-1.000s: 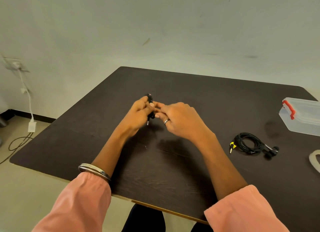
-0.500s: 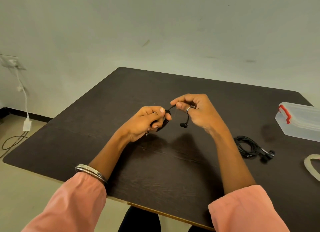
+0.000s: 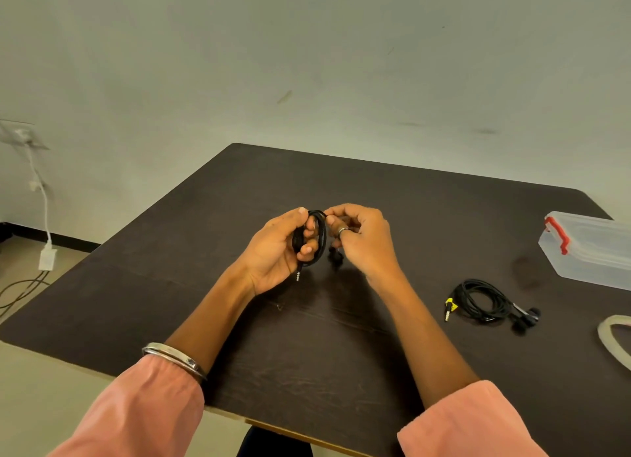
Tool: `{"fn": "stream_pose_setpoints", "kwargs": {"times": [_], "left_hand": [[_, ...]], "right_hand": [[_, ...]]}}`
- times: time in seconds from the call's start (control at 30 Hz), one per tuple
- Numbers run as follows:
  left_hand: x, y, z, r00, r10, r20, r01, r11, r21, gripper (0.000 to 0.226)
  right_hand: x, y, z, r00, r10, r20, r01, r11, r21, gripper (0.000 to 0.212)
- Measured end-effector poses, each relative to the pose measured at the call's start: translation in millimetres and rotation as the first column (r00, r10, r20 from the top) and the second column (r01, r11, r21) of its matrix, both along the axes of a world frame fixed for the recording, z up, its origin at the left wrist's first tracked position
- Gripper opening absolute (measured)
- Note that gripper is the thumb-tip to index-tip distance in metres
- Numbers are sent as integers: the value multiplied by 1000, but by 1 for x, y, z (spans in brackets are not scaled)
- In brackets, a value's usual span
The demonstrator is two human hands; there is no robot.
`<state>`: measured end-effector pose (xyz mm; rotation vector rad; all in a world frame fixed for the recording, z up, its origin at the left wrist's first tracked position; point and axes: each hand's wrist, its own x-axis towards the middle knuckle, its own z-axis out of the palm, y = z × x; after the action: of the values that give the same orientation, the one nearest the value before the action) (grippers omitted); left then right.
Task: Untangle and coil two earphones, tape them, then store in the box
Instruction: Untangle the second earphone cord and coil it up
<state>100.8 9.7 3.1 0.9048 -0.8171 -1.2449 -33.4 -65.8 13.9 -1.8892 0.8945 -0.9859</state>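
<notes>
My left hand (image 3: 276,251) grips a black earphone coil (image 3: 320,238) above the middle of the dark table (image 3: 341,354); its jack plug hangs below my palm. My right hand (image 3: 363,238) pinches the cable at the top of that coil, and an earbud dangles under its fingers. A second black earphone (image 3: 485,301), coiled, with a yellow-marked plug, lies on the table to the right. The clear plastic box (image 3: 590,248) with a red latch sits shut at the far right. A roll of clear tape (image 3: 614,340) shows partly at the right edge.
The table's near edge runs just in front of my sleeves. A wall stands behind the table. A white charger and cables hang from a socket at the left, over the floor.
My right hand has come back in to the coil after pulling the cable out to the right. The loops in my left hand now stand upright between both hands.
</notes>
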Motion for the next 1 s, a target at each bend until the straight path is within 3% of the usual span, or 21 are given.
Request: {"fn": "stream_pose_setpoints", "kwargs": {"times": [0.1, 0.23, 0.37, 0.5, 0.67, 0.87, 0.93, 1.0], "left_hand": [[0, -2, 0, 1000, 21, -8, -20, 999, 32, 29], [1, -5, 0, 993, 112, 28, -113, 994, 15, 31], [-1, -4, -2, 988, 145, 61, -145, 989, 3, 31], [-6, -4, -3, 984, 122, 133, -122, 992, -10, 30], [-9, -5, -4, 935, 208, 288, -201, 978, -54, 31], [-10, -12, -11, 831, 314, 459, -282, 949, -138, 32], [-9, -12, -11, 826, 326, 460, -291, 945, -148, 31], [-9, -12, -12, 821, 341, 457, -311, 940, -144, 30]], "right_hand": [[1, 2, -2, 994, 75, 76, -90, 974, 209, 19], [-1, 2, 0, 972, 191, 140, -227, 919, 323, 23], [0, 4, -1, 961, 254, 111, -275, 928, 252, 12], [7, 4, -10, 992, 120, 50, -127, 979, 158, 12], [8, 3, -9, 995, 98, 22, -99, 990, 104, 13], [7, 6, -13, 972, 157, 176, -163, 986, 22, 14], [7, 7, -12, 950, 205, 237, -219, 975, 37, 28], [6, 6, -9, 929, 236, 285, -272, 958, 94, 60]]}}
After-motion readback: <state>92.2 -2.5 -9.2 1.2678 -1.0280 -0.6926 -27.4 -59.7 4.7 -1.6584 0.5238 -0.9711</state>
